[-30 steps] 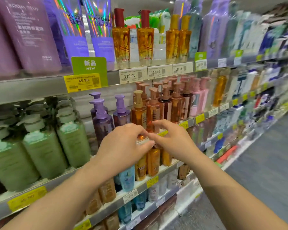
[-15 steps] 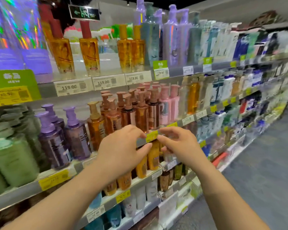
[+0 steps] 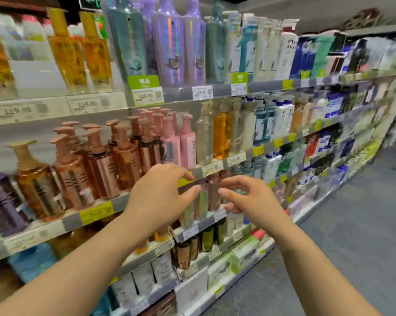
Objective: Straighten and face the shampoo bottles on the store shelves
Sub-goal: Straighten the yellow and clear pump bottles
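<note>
Shop aisle: tiered shelves [image 3: 215,90] packed with pump bottles [image 3: 126,156], price tags [image 3: 201,92] along edges.

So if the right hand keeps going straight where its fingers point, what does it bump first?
Probably the slim rose-gold bottle on the lower shelf, just ahead of the right hand; depth is unclear.

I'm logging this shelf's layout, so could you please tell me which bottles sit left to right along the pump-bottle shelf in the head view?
Dark purple bottle → amber gold-pump bottle → rose-gold bottles → pink bottles → clear orange bottle.
</note>
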`<control>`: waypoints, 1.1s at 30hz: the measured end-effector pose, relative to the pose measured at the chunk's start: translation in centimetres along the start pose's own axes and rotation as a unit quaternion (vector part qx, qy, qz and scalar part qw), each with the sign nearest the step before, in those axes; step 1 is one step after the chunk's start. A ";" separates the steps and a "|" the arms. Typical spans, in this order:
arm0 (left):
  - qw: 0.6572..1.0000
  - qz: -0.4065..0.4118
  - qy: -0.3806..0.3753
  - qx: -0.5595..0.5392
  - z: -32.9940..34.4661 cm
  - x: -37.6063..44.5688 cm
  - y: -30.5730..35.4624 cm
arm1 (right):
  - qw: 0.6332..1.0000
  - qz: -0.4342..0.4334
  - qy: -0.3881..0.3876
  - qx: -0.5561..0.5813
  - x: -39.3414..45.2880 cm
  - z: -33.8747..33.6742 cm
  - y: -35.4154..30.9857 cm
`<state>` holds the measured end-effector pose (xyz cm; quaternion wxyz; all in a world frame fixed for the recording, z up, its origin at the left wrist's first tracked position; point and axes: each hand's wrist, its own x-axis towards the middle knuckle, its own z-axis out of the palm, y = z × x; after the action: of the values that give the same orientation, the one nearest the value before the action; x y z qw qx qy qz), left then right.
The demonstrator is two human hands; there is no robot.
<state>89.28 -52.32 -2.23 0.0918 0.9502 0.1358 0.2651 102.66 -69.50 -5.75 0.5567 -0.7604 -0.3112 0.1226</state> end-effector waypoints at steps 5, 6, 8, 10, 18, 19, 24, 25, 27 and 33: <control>1.000 0.012 0.020 0.003 2.8 4.9 0.4 | 1.000 0.004 0.009 0.012 3.7 -2.7 2.0; 0.999 0.018 0.026 0.008 3.4 6.1 0.3 | 1.000 0.004 0.009 0.014 4.8 -3.1 2.4; 0.999 0.021 0.032 0.012 4.7 8.8 -0.2 | 1.000 0.002 0.010 0.012 7.2 -3.7 2.9; 0.999 0.019 0.043 0.012 5.9 11.7 -0.7 | 1.000 -0.002 0.010 0.002 9.7 -4.4 3.4; 0.997 -0.020 0.065 -0.023 10.4 21.9 -0.9 | 0.999 -0.006 0.034 -0.018 19.4 -8.1 5.9; 0.997 -0.028 0.070 -0.021 11.0 22.7 -0.9 | 0.999 -0.005 0.035 -0.019 20.4 -8.4 6.2; 0.995 -0.089 0.049 0.021 12.8 26.2 -1.3 | 1.000 0.003 0.024 0.013 25.7 -9.0 7.3; 0.994 -0.095 0.039 0.032 13.0 26.9 -1.3 | 1.000 -0.003 0.021 0.011 26.8 -9.0 7.3; 0.993 -0.105 0.024 0.051 13.6 28.0 -1.3 | 1.000 -0.022 0.017 -0.013 29.2 -9.3 7.0; 0.981 -0.171 0.031 0.086 14.7 30.3 -1.1 | 0.990 -0.089 0.006 -0.105 36.7 -10.0 7.1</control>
<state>121.76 -43.51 -0.40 0.0496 0.9087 0.3212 0.2620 138.84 -56.15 -2.93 0.4843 -0.7849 -0.3850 0.0345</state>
